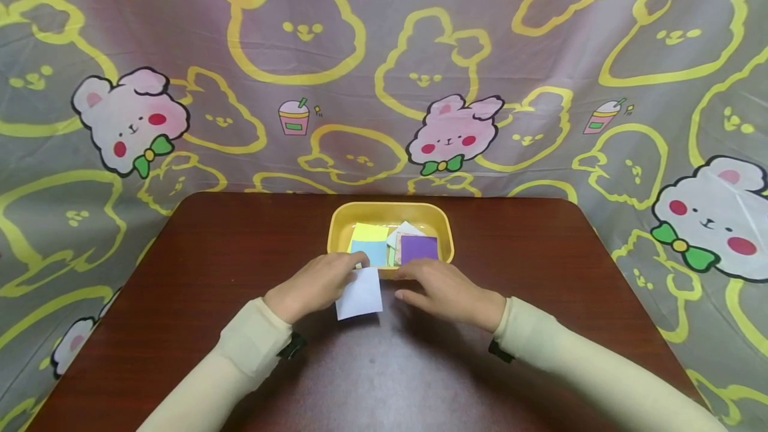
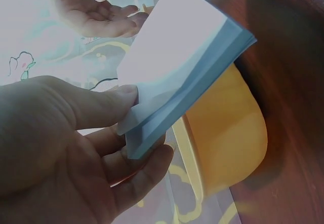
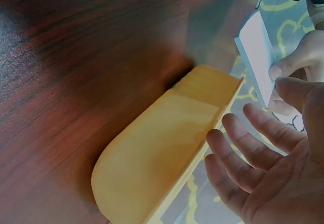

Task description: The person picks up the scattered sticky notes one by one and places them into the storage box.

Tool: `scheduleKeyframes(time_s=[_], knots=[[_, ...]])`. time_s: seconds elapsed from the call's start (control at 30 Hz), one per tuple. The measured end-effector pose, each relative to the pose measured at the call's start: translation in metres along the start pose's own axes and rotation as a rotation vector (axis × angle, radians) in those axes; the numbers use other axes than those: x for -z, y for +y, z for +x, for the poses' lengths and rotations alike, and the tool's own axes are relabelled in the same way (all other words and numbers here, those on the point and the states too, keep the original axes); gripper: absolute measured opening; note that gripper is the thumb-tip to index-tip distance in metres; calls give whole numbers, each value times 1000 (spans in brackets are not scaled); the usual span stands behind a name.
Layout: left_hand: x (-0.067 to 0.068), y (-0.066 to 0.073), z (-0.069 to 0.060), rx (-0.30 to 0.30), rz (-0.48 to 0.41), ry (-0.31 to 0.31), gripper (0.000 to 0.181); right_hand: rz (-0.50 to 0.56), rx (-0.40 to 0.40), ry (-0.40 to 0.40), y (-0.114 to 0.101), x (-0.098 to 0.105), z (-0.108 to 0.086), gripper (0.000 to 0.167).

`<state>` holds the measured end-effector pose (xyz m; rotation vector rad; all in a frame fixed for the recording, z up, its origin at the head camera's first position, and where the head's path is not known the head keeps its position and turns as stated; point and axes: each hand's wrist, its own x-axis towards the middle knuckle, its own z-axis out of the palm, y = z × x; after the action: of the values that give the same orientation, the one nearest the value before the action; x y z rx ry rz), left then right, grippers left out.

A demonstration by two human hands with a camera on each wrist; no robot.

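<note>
My left hand point(image 1: 315, 285) pinches a small layered stack of white square paper point(image 1: 360, 295) between thumb and fingers, in front of the yellow plastic tray point(image 1: 390, 207). Close up, the white paper point(image 2: 174, 46) shows a thick, bluish layered edge; whether it is folded or loose sheets I cannot tell. My right hand point(image 1: 447, 292) holds nothing; its fingers point(image 3: 253, 145) are loosely bent and apart, near the tray's front rim. Inside the tray lie a yellow paper square point(image 1: 371, 232), a light blue one point(image 1: 370, 253), a purple one point(image 1: 419, 247) and a white piece point(image 1: 406, 227).
A patterned paper, partly hidden, lies under the purple square. The tray stands on a dark brown wooden table point(image 1: 240, 239) near its back edge. Behind the table hangs a cloth point(image 1: 354, 79) printed with cartoon rabbits and yellow outlines.
</note>
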<state>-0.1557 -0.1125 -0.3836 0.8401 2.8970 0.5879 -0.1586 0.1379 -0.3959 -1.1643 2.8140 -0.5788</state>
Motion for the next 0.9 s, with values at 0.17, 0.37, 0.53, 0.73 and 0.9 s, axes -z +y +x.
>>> scheduleKeyframes(time_s=[0.17,0.37,0.53,0.73,0.9], knots=[[2,0,0,1,-9,-4,22,-7,-3,14,0,1,2,30],[2,-2,-1,-4,-14,-5,23,-2,-11,3,0,3,5,29],[3,-3,-1,-21,-11,7,23,13,-27,-14,0,5,7,32],[6,-4,-1,-20,-17,3,24,21,-20,-16,0,7,9,33],[10,-5,-1,-27,-18,14,23,43,-36,-24,1,9,11,33]])
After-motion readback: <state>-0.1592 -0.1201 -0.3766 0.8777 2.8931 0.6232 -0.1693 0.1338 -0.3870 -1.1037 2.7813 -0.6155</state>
